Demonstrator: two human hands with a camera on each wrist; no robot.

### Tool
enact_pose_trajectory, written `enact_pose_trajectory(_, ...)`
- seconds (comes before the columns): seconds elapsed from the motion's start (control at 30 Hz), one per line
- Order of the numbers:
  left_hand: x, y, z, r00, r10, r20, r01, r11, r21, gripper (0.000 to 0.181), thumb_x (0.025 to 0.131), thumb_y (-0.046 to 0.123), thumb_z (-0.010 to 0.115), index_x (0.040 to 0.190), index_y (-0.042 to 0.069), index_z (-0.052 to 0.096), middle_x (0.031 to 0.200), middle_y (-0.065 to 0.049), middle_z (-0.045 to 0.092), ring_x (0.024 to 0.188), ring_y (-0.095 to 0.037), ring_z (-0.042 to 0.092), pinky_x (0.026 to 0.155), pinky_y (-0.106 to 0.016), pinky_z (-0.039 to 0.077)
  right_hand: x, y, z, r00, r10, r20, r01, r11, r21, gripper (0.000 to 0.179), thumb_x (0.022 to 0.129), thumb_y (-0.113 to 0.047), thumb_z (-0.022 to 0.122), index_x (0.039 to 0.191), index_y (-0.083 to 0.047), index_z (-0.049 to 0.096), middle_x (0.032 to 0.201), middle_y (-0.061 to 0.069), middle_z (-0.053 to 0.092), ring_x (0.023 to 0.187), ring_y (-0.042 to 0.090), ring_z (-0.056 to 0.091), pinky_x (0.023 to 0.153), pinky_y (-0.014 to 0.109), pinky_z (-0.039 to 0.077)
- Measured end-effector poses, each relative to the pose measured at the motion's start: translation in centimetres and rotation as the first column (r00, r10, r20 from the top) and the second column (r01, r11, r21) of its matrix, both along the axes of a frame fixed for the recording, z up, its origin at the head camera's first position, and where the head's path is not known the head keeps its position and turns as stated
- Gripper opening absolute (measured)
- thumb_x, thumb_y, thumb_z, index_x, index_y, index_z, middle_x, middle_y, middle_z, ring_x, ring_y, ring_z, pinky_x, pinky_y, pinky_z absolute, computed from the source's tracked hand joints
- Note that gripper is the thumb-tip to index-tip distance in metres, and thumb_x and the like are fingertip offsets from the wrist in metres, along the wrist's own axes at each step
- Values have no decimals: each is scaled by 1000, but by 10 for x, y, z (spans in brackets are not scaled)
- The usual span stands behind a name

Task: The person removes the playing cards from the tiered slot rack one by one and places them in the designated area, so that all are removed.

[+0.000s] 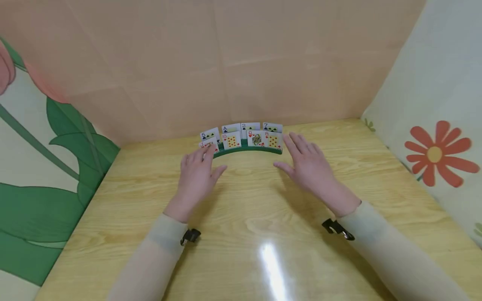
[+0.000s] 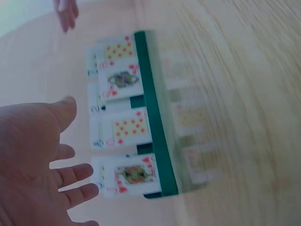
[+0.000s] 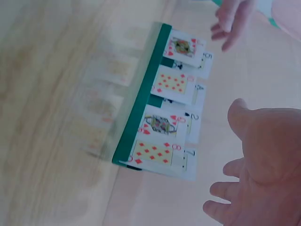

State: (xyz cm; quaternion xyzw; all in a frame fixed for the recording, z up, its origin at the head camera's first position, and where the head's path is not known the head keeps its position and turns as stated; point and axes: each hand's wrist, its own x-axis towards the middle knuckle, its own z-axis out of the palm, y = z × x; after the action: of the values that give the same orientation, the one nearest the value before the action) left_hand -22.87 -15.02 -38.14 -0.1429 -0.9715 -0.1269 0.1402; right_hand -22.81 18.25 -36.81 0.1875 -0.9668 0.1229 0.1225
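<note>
At the far side of the table [image 1: 244, 192], a green rack [image 2: 155, 113] holds standing playing cards [image 3: 171, 82] between the left hand [image 1: 194, 174] and right hand [image 1: 312, 169], both empty, fingers loosely extended; a stray fingertip, its clearance uncertain, could topple the jack of hearts [image 2: 135, 174].

white glare [image 1: 273, 271] streaks the tabletop [image 1: 241, 200]; wrist views look hazy.
</note>
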Motion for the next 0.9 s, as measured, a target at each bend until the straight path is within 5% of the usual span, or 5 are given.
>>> enact_pose_trajectory(0.23,-14,-22,-4,997,37,61,-48,981,189,73,110,47,69,164,3,46,162,-25,48,150,-46,43,123,-64,34,-9,8,5,1000,-22,15,23,998,-52,90,113,-54,58,174,-1,20,177,28,23,162,50,22,127,71,22)
enact_pose_trajectory(0.5,-31,-41,-5,984,96,151,-150,904,401,63,108,36,76,153,1,50,148,-21,54,134,-39,53,110,-57,50,-22,8,4,999,-35,37,39,992,-119,89,114,-55,56,175,-2,19,178,27,22,162,50,24,129,65,22)
enact_pose_trajectory(0.67,-42,-52,-11,976,91,197,-176,864,471,68,106,32,78,158,3,44,151,-23,50,133,-40,53,109,-57,50,-31,5,4,996,-36,78,48,986,-157,89,114,-55,56,177,-6,15,179,26,19,163,50,23,129,65,21)
enact_pose_trajectory(0.9,-57,-57,-23,967,38,251,-168,836,523,77,106,30,78,165,1,37,159,-26,43,137,-44,52,112,-57,49,-47,3,2,991,-35,128,65,969,-240,89,114,-51,58,178,-14,9,179,25,20,162,51,24,127,68,24)
